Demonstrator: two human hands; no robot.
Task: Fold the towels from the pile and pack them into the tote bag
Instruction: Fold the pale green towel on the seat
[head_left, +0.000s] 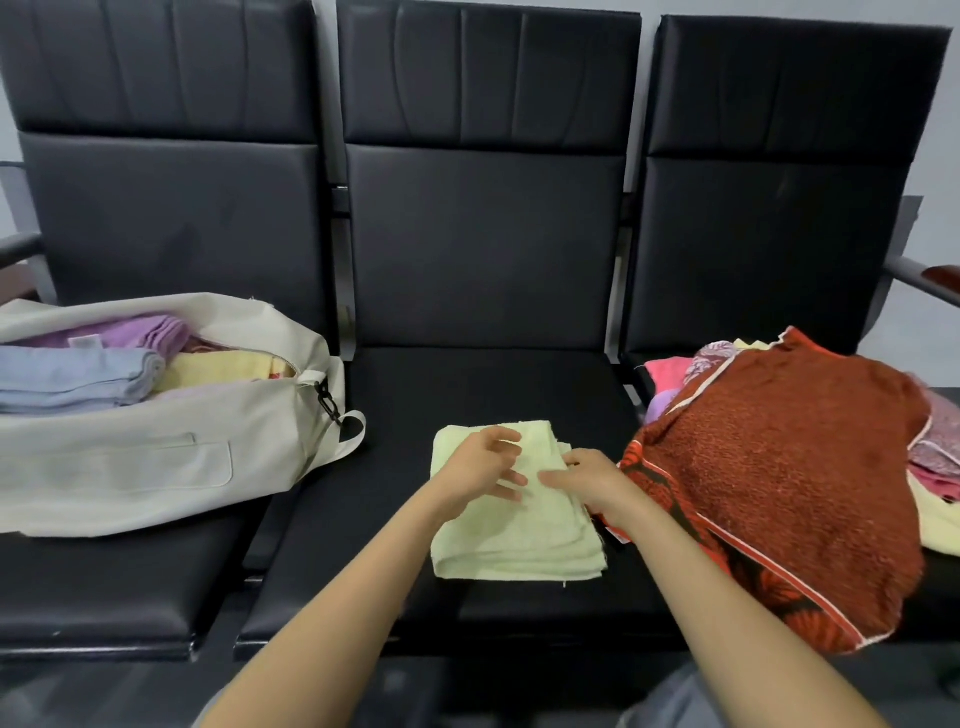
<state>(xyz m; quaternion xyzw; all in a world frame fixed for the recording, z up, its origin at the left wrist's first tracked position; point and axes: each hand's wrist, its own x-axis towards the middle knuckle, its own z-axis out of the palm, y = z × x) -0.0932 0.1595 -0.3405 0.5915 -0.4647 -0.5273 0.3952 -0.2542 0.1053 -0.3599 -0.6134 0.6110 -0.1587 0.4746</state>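
Both hands rest on the folded towel (519, 540) near the middle seat's (467, 384) front edge: left hand (483, 470) loosely spread, right hand (589, 480) flat, gripping nothing. Bag (156, 467) lies left, pile (779, 467) right.

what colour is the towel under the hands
Pale yellow-green, plain, no pattern. The towel shows best in the head view, the only one.

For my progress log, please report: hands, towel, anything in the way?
Left hand open over pale green towel. Right hand flat on it. Towel folded on middle seat, not yet in tote bag. Red towel lies close beside it.
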